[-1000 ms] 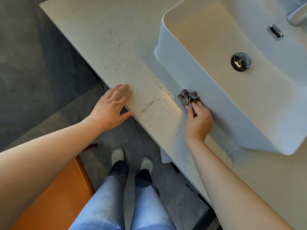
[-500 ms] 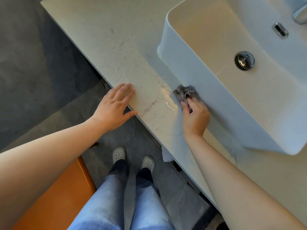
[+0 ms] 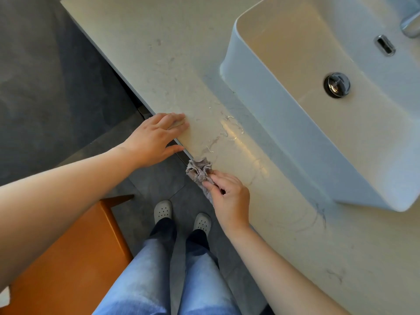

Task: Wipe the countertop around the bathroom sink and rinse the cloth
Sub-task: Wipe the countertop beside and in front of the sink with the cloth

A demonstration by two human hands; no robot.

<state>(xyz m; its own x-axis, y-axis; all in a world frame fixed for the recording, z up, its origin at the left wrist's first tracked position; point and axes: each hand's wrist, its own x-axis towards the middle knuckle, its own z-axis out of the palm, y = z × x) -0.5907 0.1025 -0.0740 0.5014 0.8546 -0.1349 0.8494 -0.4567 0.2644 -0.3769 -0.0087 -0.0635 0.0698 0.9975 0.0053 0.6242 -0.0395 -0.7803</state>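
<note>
A pale stone countertop (image 3: 163,53) runs diagonally through the head view, with wet streaks near its front edge. On it stands a white rectangular basin (image 3: 284,133) with a chrome drain (image 3: 336,84). My right hand (image 3: 229,196) pinches a crumpled grey cloth (image 3: 200,170) at the counter's front edge, partly over the lip. My left hand (image 3: 156,138) rests flat on the counter edge to the left, fingers straight, a little apart from the cloth.
A chrome faucet (image 3: 411,26) shows at the top right corner, with an overflow slot (image 3: 384,45) below it. An orange stool (image 3: 68,253) stands at my lower left on the dark tiled floor (image 3: 45,87). My legs and white clogs (image 3: 162,211) are below the counter.
My right hand has drawn the cloth from the foot of the basin wall back toward me to the counter's front edge. The left hand stays on the edge.
</note>
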